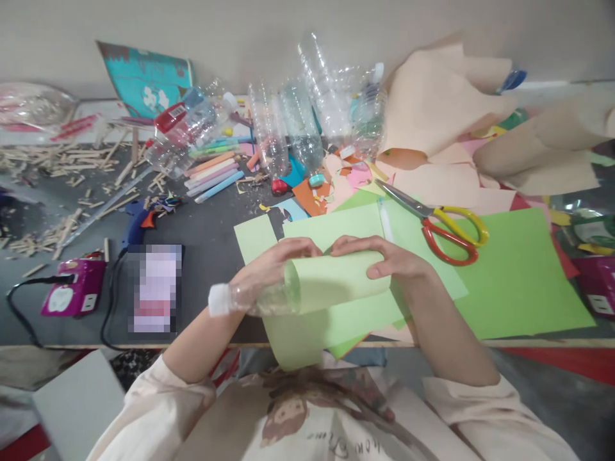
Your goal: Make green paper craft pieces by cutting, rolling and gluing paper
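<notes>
Here, Your Right Hand [391, 257] Grips Pale Green Paper [343, 282] Curled Around a Bottle [273, 299]

The bottle lies on its side between your two hands, over the front part of the dark table [216, 227]. It is clear plastic, and its white cap [220, 299] points left. The paper goes around the right part of the bottle, and a loose piece hangs down on your side of it.

Your right hand is closed on the paper near the bottle's right end, thumb in front and the other fingers bent over the top. Your left hand [293, 251] is behind the bottle, its fingers bent along the top. The bottle hides some of that hand, so I cannot tell if it grips.

Behind the bottle and to its right are the scissors [429, 213], with one yellow handle and one red one. A bright green sheet [519, 275] lies to the right of the bottle. To its left is a phone [154, 291] with a blurred screen, and farther left sits a purple box [77, 291]. A blue glue gun [137, 221] lies left of the bottle and farther back. Far behind the bottle, more clear bottles [300, 121] stand in a bunch.
</notes>
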`<state>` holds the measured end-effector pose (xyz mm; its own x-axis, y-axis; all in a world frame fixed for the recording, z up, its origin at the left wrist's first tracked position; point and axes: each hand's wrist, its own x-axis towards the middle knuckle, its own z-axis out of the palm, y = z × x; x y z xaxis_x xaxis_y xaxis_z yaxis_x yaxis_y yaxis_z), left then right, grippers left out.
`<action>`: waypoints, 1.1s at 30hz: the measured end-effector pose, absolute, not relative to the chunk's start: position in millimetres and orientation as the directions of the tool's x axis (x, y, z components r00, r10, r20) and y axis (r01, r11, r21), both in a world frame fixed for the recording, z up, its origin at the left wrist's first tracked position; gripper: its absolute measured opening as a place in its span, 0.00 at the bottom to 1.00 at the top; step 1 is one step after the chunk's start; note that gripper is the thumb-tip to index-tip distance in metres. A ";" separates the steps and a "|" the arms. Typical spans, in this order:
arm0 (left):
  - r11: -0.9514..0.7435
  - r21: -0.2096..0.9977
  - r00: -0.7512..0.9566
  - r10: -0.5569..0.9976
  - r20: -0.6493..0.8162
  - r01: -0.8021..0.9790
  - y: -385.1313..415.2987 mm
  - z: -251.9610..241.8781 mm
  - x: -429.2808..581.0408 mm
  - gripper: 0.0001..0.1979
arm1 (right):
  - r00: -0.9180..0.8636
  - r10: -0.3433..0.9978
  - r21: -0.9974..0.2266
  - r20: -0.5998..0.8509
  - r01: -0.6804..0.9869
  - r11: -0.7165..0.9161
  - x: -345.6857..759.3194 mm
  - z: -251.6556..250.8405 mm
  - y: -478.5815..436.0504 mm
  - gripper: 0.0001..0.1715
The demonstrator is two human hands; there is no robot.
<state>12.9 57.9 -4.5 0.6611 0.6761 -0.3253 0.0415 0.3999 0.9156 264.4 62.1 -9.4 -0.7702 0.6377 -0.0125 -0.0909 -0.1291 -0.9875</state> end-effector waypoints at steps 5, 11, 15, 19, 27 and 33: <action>0.464 0.874 0.771 0.500 -0.393 0.144 55.1 2.0 13.4 0.23 | -0.765 0.644 -0.999 0.009 -0.037 -0.030 272.3 -8.9 67.2 0.22; 0.521 0.852 0.748 0.544 -0.381 0.054 47.2 -5.6 18.4 0.26 | -0.364 0.930 -0.997 -0.050 -0.028 -0.065 260.0 -7.1 58.9 0.29; 0.504 0.852 0.617 0.717 -0.324 -0.138 45.3 -9.2 24.1 0.28 | -0.002 0.998 -0.951 -0.060 -0.303 -0.058 233.1 -14.4 50.0 0.37; 0.400 0.875 0.507 0.833 -0.223 -0.272 43.8 -14.7 32.9 0.30 | -0.183 0.963 -0.837 -0.198 -0.480 -0.263 205.5 -17.7 36.6 0.35; -0.292 0.945 0.346 0.910 0.227 0.148 31.6 -25.2 38.3 0.22 | -0.219 0.897 -0.733 -0.384 -0.518 -0.441 197.1 -12.4 31.0 0.24; -0.715 0.497 0.335 0.682 0.650 0.492 26.2 -20.0 30.9 0.10 | -0.107 0.893 -0.758 -0.438 -0.489 -0.431 197.8 -11.9 31.9 0.21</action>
